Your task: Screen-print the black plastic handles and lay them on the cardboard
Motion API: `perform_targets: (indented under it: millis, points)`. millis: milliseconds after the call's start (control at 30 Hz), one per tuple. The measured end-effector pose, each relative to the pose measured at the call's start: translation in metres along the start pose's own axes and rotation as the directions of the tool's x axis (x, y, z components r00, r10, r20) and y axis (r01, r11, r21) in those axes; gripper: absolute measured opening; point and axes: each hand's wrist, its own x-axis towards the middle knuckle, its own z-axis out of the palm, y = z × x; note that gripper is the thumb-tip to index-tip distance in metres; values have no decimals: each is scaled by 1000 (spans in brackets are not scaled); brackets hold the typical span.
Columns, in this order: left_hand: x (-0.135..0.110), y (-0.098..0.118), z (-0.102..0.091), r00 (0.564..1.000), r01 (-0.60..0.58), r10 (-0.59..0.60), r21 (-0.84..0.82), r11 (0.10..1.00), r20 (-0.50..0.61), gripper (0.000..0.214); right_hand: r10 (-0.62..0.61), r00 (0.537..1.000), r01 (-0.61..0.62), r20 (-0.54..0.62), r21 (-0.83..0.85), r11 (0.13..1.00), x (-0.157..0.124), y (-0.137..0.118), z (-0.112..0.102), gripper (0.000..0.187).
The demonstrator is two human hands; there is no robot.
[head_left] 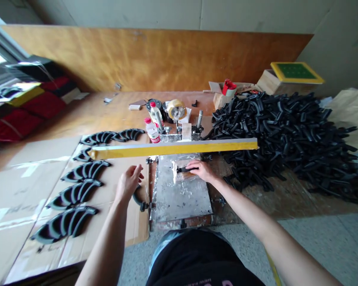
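My right hand (197, 169) grips a black curved plastic handle (184, 169) by its right end. The handle lies on a small taped block on the grey metal plate (183, 202) of the bench fixture. My left hand (129, 180) is left of the plate over the cardboard, its fingers loosely bent and apart, holding nothing. Beneath it, another black curved handle (137, 196) is partly hidden. Across the fixture, just beyond both hands, stretches a long yellow-edged bar (173, 149), raised above the plate.
Rows of black curved handles (74, 192) lie on cardboard (14, 178) at left. A large heap of similar black pieces (274, 135) covers the right side. Behind the fixture stand red-capped bottles (152, 129) and a tape roll (177, 110). A green-and-yellow frame (298, 72) rests on a box.
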Motion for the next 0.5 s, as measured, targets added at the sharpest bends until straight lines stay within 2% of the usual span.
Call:
perform_targets:
  millis: [100, 233, 400, 500]
  points:
    - [-8, 26, 3, 999, -47, 47, -74, 996, 1, 38, -15, 1000, 15, 20, 1, 1000, 0, 4, 2, 29]
    - [-12, 52, 5, 990, -134, 123, -208, 969, -63, 34, -95, 993, 106, 69, -187, 977, 3, 11, 4, 32]
    - [-13, 87, 12, 957, -261, 193, -354, 898, -216, 31, -198, 959, 269, 202, -434, 860, 1, 8, 12, 27]
    - [-15, 106, 20, 942, -316, 226, -424, 849, -250, 36, -235, 943, 331, 237, -560, 760, 4, -5, 24, 37]
